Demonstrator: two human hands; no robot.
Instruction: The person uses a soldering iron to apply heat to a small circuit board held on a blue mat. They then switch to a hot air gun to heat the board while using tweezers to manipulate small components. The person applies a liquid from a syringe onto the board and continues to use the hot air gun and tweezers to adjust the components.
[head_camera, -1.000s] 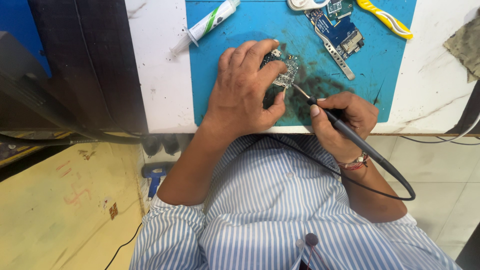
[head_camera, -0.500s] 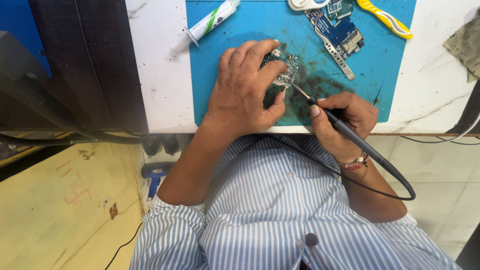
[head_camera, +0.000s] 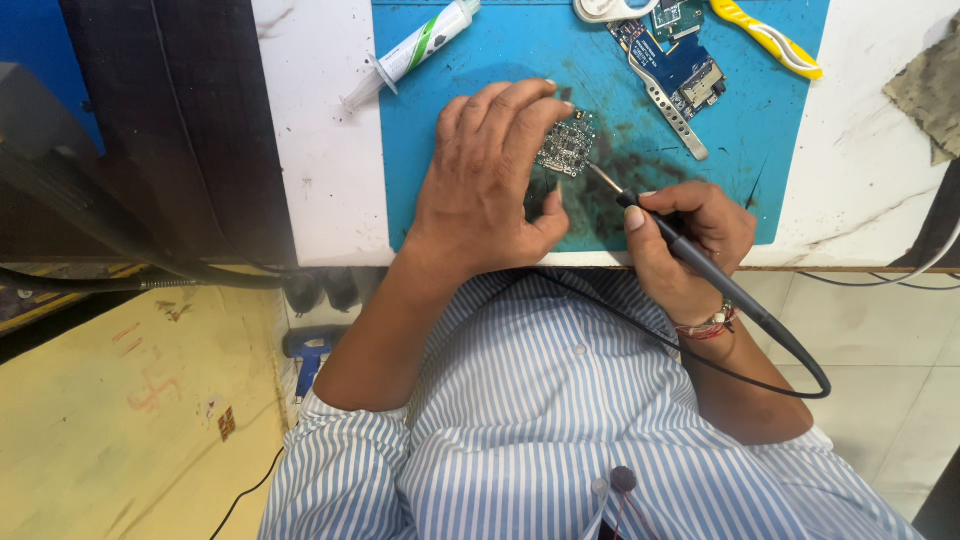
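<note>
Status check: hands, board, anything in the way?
Left hand pins small circuit board to blue mat. Right hand grips soldering iron, tip at board edge. Nothing in the way.

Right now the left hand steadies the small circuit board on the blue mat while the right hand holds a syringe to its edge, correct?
Not quite. In the head view the right hand holds a soldering iron, not a syringe. The syringe lies untouched at the mat's corner. The left hand does steady the circuit board on the blue mat.
</note>
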